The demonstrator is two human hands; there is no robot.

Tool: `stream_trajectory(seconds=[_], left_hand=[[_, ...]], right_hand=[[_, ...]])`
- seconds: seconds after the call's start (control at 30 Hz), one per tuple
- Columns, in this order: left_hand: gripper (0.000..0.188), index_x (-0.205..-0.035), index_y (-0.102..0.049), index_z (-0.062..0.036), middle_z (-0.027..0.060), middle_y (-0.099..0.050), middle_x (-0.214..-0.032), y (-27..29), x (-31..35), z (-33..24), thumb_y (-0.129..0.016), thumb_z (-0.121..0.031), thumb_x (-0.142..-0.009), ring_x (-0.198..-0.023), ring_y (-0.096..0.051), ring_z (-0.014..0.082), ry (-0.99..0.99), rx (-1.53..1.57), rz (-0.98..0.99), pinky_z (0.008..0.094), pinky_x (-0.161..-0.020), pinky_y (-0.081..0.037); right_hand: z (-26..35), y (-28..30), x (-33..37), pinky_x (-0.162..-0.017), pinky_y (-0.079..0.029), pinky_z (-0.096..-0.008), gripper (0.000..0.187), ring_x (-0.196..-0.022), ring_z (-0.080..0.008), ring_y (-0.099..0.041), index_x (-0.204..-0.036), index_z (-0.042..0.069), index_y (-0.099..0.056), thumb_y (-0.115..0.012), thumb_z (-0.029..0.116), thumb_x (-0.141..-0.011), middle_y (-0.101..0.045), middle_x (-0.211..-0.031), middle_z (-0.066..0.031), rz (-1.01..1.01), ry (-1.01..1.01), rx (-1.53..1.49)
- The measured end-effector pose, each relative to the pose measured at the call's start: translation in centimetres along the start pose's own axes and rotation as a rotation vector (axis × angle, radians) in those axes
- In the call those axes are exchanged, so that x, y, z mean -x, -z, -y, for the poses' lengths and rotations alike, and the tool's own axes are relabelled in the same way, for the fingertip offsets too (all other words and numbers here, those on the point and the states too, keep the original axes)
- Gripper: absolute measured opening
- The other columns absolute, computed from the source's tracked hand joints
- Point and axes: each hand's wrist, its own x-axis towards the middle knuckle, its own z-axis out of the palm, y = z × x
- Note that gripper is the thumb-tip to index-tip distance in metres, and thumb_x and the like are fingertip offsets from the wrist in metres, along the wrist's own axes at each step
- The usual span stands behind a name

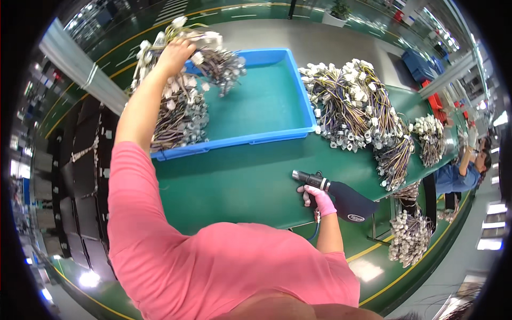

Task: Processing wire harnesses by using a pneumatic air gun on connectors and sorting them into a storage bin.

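Observation:
My left hand [178, 55] reaches to the far left corner of a blue plastic tray [234, 140]. Its fingers close on a bundle of wire harnesses [217, 64] with white connectors, whose grey-tipped ends hang over the tray's inside. More wire harnesses [181, 114] are heaped below it along the tray's left side. In my right hand [320, 200], which wears a pink glove, is an air gun [310, 179] with a metal nozzle and a dark cloth bag. Its nozzle points left, over the green tabletop and away from the tray. A blue hose runs down from it.
Right of the tray lies a large pile of wire harnesses [354, 98], with smaller bundles [428, 136] farther right. Another bundle [410, 238] hangs low beside the table. A grey post [85, 69] stands at the left. A person in blue [460, 176] works at the far right.

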Motion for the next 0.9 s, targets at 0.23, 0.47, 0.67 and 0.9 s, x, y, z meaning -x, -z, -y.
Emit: stream_trajectory(seconds=[0.23, 0.47, 0.67, 0.9], left_hand=[[0.025, -0.098, -0.055, -0.0088, 0.0111, -0.058, -0.098, -12.2, 4.4, 0.0, -0.050, -0.006, -0.074, -0.103, -0.051, 0.0282, 0.347, 0.198, -0.073, 0.0384, -0.089, -0.038], [0.044, -0.120, -0.050, -0.0078, 0.0144, -0.058, -0.110, -12.1, 4.1, 0.8, -0.042, -0.011, -0.077, -0.109, -0.050, 0.0280, 0.504, 0.310, 0.402, 0.0409, -0.099, -0.029], [0.054, -0.127, -0.039, -0.0051, 0.0149, -0.037, -0.133, -12.4, 2.0, -4.3, -0.051, -0.008, -0.074, -0.126, -0.031, 0.0299, 0.624, 0.140, 0.138, 0.0502, -0.099, -0.027], [0.046, -0.118, -0.048, -0.0027, 0.0183, -0.051, -0.118, -1.0, -4.6, -24.1, -0.058, -0.008, -0.073, -0.113, -0.047, 0.0288, 0.114, 1.236, -0.046, 0.0401, -0.096, -0.037]], right_hand=[[0.1, 0.7, -0.9, -0.043, -0.039, -0.0221, 0.024, -0.045, -0.0079, -0.047, -0.093, -0.001, -0.061, -0.056, 0.020, -0.081, -0.051, -0.055, 0.0002, -0.034, -0.054, -0.036], [1.0, 0.6, -1.1, -0.045, -0.038, -0.0220, 0.023, -0.047, -0.0077, -0.047, -0.084, 0.002, -0.062, -0.057, 0.024, -0.081, -0.051, -0.057, -0.0005, 0.000, -0.114, -0.044], [0.1, 1.0, -1.2, -0.043, -0.039, -0.0207, 0.023, -0.045, -0.0076, -0.046, -0.083, 0.005, -0.062, -0.060, 0.027, -0.080, -0.052, -0.058, 0.0004, 0.011, -0.111, -0.027], [0.4, 1.4, -1.6, -0.044, -0.038, -0.0205, 0.024, -0.048, -0.0062, -0.047, -0.085, 0.007, -0.061, -0.061, 0.031, -0.080, -0.052, -0.061, 0.0017, 0.129, -0.169, 0.056]])
